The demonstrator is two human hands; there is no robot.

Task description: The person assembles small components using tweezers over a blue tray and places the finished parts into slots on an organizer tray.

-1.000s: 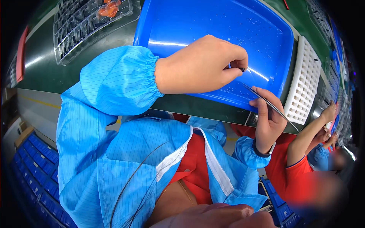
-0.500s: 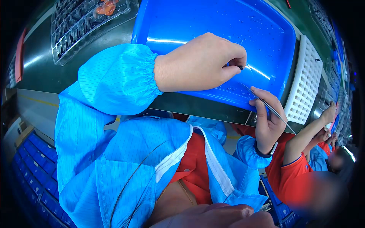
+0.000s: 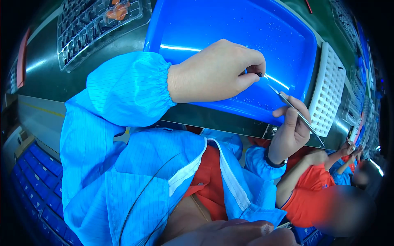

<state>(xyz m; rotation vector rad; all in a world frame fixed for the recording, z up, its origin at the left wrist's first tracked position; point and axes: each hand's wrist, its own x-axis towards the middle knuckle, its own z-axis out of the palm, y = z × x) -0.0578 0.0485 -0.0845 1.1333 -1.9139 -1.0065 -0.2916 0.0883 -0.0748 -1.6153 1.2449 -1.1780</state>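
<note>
1. pinching black part (image 3: 259, 75) between left hand (image 3: 217, 73) fingertips, over blue tray (image 3: 301, 45).
2. clamping tweezers (image 3: 302, 118) in right hand (image 3: 286, 137), aimed toward eleven o'clock, near part.
3. probably tweezing at part; calling for steadiness.

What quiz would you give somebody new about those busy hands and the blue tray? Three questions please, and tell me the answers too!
1. Which hand pinches the small black part?
2. True or false: in the picture, the white tray with rows of wells lies to the right of the blue tray.
3. Pick one. The right hand holds: A) a spoon, B) tweezers, C) a paper cup.

Key: 1. The left hand. 2. True. 3. B.
</note>
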